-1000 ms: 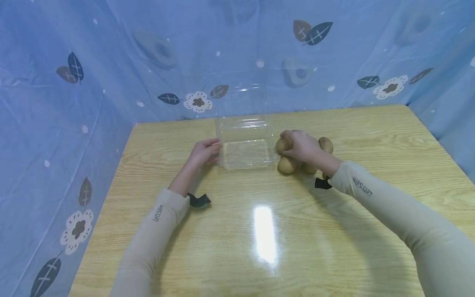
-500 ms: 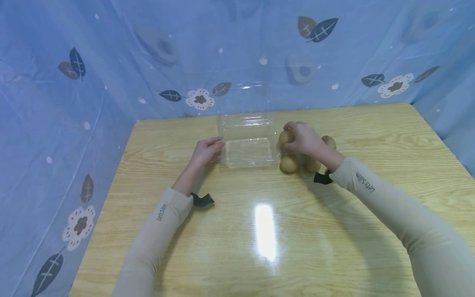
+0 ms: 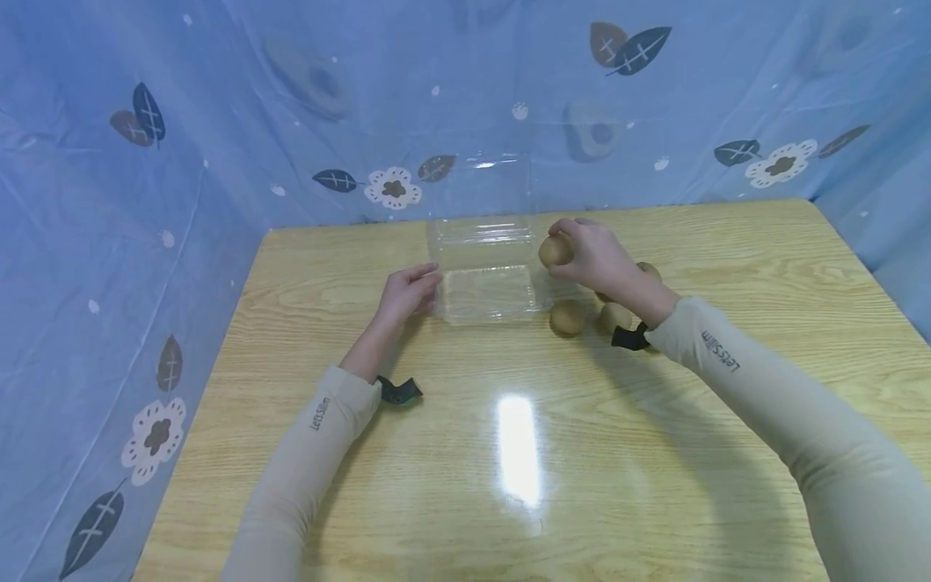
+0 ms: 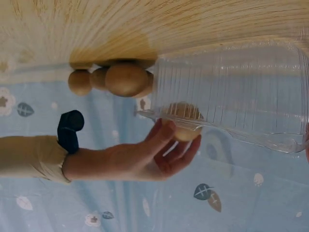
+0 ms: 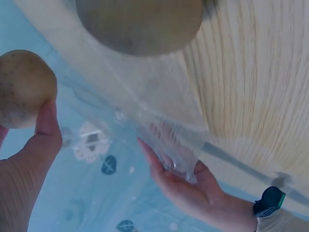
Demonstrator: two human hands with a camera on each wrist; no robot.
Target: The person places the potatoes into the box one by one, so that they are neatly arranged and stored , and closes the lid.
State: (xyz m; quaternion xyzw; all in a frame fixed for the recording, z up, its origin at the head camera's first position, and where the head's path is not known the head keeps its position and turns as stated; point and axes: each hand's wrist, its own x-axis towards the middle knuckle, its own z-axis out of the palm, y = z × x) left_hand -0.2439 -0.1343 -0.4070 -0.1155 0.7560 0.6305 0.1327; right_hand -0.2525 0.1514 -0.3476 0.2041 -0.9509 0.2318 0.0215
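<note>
Right hand [image 3: 592, 259] pinches round potato [image 3: 555, 250].

Left sleeve [image 3: 313, 436]: the wording "Let'sSlim" is printed in small dark letters near the cuff.
Right sleeve [image 3: 735, 368]: the same "Let'sSlim" wording is printed near the cuff.
Elsewhere: no other text, number or sign can be read.

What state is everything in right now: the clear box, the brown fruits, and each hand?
Clear plastic box: lid open and standing up, nothing seen inside, resting on the table.
Held brown fruit: lifted off the table, at the box's right edge.
Other brown fruits: lying loose on the table, right of the box.
Left hand: fingers relaxed, touching the box's left side.
Right hand: fingers curled round the held fruit.
</note>
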